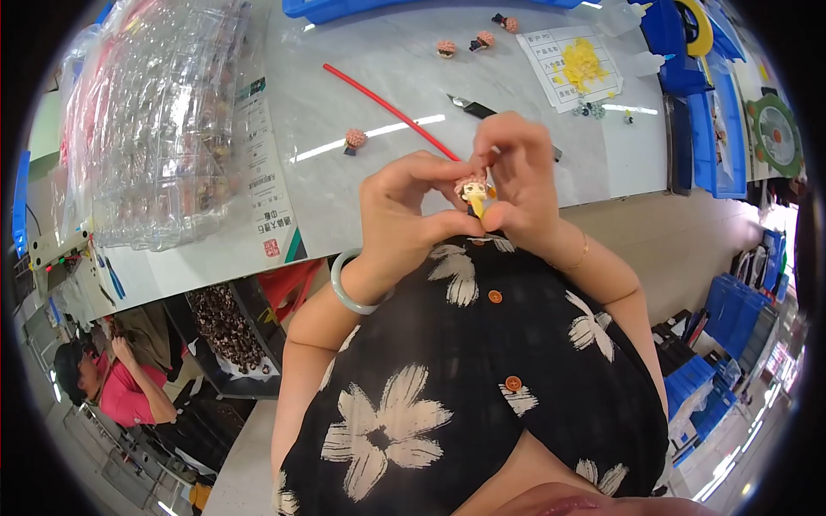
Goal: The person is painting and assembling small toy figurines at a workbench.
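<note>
Close to my chest, over the near edge of the table, I hold a small toy figurine (472, 190) with pinkish curly hair and a pale face. My left hand (400, 199) grips it from the left between thumb and fingers. From the other side my right hand (525, 181) pinches it, thumb low and fingers curled by the head. A yellow piece (478, 207) shows at the figurine's front, by the two thumbs; whether it is attached, I cannot tell. Just beyond my hands lie a red stick (387, 104) and a craft knife (471, 107) with its blade pointing left.
Several similar figurine parts (355, 139) lie on the table. Yellow bits (585, 64) sit on a paper sheet (551, 86), beside small grey pieces (589, 109). Clear plastic packs (163, 120) are stacked left; a tape dispenser (695, 30) stands right. A co-worker (133, 391) is at far left.
</note>
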Available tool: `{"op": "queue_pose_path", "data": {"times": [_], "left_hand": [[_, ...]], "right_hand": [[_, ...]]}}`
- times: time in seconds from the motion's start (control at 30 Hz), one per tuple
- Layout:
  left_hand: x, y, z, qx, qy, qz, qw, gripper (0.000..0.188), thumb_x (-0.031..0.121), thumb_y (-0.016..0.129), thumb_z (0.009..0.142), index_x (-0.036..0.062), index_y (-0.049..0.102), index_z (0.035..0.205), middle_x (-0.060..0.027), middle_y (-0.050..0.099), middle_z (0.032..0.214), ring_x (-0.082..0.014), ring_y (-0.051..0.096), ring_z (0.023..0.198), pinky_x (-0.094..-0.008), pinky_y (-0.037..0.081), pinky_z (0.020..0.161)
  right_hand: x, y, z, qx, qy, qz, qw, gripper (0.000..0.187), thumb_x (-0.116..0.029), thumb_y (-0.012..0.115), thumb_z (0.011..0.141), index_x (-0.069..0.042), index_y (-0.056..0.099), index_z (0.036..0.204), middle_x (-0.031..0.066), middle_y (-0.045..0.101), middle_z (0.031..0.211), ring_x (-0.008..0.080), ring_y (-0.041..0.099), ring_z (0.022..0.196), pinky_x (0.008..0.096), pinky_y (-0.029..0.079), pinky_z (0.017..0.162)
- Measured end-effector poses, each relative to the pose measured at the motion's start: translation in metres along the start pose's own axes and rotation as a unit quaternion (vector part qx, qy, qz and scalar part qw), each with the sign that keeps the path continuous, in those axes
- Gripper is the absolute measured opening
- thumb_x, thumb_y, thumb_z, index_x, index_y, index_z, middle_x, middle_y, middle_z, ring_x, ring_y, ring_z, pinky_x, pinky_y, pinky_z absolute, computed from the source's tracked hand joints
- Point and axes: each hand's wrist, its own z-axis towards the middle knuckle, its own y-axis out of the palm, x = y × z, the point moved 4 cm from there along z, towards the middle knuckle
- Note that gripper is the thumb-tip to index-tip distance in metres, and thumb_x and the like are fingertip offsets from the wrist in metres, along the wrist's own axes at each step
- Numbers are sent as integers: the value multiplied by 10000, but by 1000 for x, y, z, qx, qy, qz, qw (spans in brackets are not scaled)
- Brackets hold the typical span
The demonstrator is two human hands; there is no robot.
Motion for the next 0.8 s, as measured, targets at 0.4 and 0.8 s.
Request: {"op": "queue_pose_path", "data": {"times": [0.4,0.8], "left_hand": [[-29,36,-4,-49,-239,-158,957,742,220,833,499,30,374,1050,-112,588,867,-168,596,763,-251,488,688],[36,-75,-12,156,-1,354,922,342,-9,601,701,6,518,1032,-96,568,915,-189,553,828,-303,433,751]], "right_hand": [[-44,-34,-21,-138,-79,-161,974,149,-178,695,671,-113,621,782,-4,564,860,201,494,833,323,375,759],[-171,-394,-105,485,-118,-601,624,290,-269,553,835,-7,636,927,64,645,859,127,598,780,232,450,720]]}}
